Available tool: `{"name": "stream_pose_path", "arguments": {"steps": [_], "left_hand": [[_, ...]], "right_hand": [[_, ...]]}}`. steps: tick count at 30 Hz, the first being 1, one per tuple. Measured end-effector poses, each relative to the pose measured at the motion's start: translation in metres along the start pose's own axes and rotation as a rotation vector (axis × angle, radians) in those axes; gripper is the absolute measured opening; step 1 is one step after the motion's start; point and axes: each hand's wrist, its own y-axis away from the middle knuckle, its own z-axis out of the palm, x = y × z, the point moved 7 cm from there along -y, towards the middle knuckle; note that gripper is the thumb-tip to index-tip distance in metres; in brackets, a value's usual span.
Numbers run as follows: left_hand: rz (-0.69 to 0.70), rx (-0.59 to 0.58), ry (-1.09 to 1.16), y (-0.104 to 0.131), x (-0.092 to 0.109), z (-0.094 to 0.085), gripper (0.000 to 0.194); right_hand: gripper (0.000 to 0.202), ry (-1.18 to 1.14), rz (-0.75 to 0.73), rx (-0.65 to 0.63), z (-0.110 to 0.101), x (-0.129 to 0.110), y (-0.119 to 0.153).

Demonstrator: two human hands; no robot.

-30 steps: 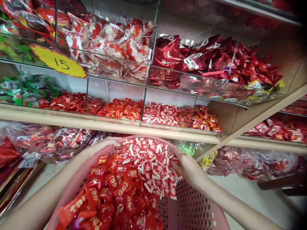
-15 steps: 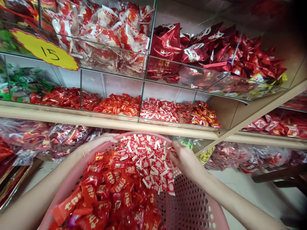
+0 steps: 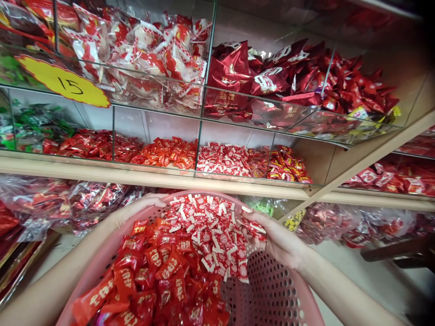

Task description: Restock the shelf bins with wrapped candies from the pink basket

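A pink perforated plastic basket (image 3: 89,271) is right in front of me. Larger red wrapped candies (image 3: 166,271) with gold lettering fill its left side. Small red-and-white wrapped candies (image 3: 217,235) are heaped at its far side. My left hand (image 3: 144,208) is closed around the far left rim, with its fingertips over the edge. In my right hand (image 3: 280,237), at the far right of the basket, a few red-and-white candies (image 3: 254,226) are pinched between thumb and fingers. Bare perforated wall shows below that hand.
Glass-fronted shelf bins hold more wrapped sweets, including matching small red-and-white candies (image 3: 222,158) and red ones (image 3: 166,151). A yellow price tag (image 3: 64,82) reads 15. Bagged sweets (image 3: 97,201) lie under the wooden ledge (image 3: 163,177). Dark wooden legs (image 3: 390,253) stand at right.
My right hand has moved slightly right and turned, and the candies in its fingers now show clearly. My left hand stays on the rim. The whole view has shifted a little.
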Motion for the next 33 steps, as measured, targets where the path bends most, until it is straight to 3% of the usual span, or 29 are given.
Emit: {"name": "stream_pose_path", "arguments": {"steps": [3,6,9,13,17,25,33], "left_hand": [[-0.025,0.012,0.014,-0.001,-0.004,-0.003,0.042],[-0.028,0.029,0.005,-0.002,-0.006,-0.005,0.041],[-0.030,0.081,-0.022,0.000,-0.004,-0.007,0.039],[-0.033,0.112,-0.050,0.003,0.000,-0.007,0.035],[-0.032,0.168,-0.081,0.003,0.001,-0.012,0.033],[-0.060,0.114,-0.073,-0.004,0.000,-0.006,0.043],[-0.069,0.141,-0.051,-0.005,-0.004,-0.014,0.039]], "right_hand": [[0.021,0.040,-0.029,0.047,-0.004,0.004,0.001],[0.023,0.152,-0.091,-0.020,0.001,0.003,0.000],[0.023,0.429,-0.308,-0.064,0.007,-0.009,0.001],[0.021,0.951,-0.609,0.024,0.012,-0.025,0.003],[0.025,1.202,-0.677,0.037,0.017,-0.024,0.001],[0.027,1.337,-0.675,-0.066,0.025,-0.017,-0.008],[0.032,1.429,-0.721,0.030,0.019,-0.022,-0.011]]}}
